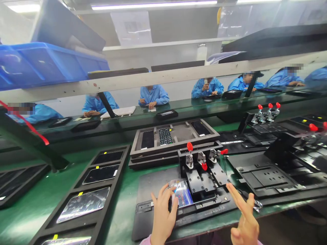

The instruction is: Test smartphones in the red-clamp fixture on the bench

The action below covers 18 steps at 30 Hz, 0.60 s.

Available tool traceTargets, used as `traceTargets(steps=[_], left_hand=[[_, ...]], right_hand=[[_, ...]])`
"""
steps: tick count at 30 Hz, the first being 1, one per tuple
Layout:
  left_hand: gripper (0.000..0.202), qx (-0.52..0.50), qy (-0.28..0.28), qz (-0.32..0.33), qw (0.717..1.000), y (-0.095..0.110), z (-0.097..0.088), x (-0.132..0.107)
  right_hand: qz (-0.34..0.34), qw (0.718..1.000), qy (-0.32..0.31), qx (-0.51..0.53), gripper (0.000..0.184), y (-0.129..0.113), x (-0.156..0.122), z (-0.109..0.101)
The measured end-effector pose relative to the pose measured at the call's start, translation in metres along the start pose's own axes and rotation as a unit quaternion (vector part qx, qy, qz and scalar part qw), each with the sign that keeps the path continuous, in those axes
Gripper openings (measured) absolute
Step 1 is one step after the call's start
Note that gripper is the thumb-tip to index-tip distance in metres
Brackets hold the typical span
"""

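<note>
My left hand [163,212] curls over the left end of a glossy phone screen [184,194], thumb and fingers at its edge. That screen lies in a black fixture [213,209], its right part hidden under black pressing plates [195,182]. Above the plates are three toggle clamps: the left red handle [189,146] points up, the middle one [204,166] down, the right one [224,151] sideways. My right hand [244,216] has index and middle fingers stretched towards the right plate's corner, the other fingers partly bent; it holds nothing visible. Whether its fingertips touch the plate I cannot tell.
A long black tray [95,197] of screens with yellow tabs stands left. Behind the fixture are stacked foam trays [176,134]. More clamp fixtures [270,177] stand right. A slanted post [33,136] and shelf rail [173,73] cross ahead; several blue-sleeved people sit beyond.
</note>
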State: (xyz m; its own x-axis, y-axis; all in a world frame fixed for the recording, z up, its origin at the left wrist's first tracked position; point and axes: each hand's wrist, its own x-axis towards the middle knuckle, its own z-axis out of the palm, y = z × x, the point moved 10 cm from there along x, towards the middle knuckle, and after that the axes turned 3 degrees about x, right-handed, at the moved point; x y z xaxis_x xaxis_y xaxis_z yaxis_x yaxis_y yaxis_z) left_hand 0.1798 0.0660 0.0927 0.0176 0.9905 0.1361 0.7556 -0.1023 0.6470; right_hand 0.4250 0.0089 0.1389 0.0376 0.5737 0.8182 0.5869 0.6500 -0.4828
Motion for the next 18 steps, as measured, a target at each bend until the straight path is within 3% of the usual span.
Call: traceTargets(steps=[9, 18], left_hand=[[0.017, -0.031, 0.014, 0.004, 0.999, 0.002, -0.002, -0.002], [0.017, -0.046, 0.049, -0.004, 0.998, -0.005, -0.007, -0.002]], right_hand=[[0.018, 1.0, 0.02, 0.006, 0.047, -0.004, -0.018, -0.005], [0.108, 0.984, 0.127, -0.057, 0.028, 0.012, -0.031, -0.018]])
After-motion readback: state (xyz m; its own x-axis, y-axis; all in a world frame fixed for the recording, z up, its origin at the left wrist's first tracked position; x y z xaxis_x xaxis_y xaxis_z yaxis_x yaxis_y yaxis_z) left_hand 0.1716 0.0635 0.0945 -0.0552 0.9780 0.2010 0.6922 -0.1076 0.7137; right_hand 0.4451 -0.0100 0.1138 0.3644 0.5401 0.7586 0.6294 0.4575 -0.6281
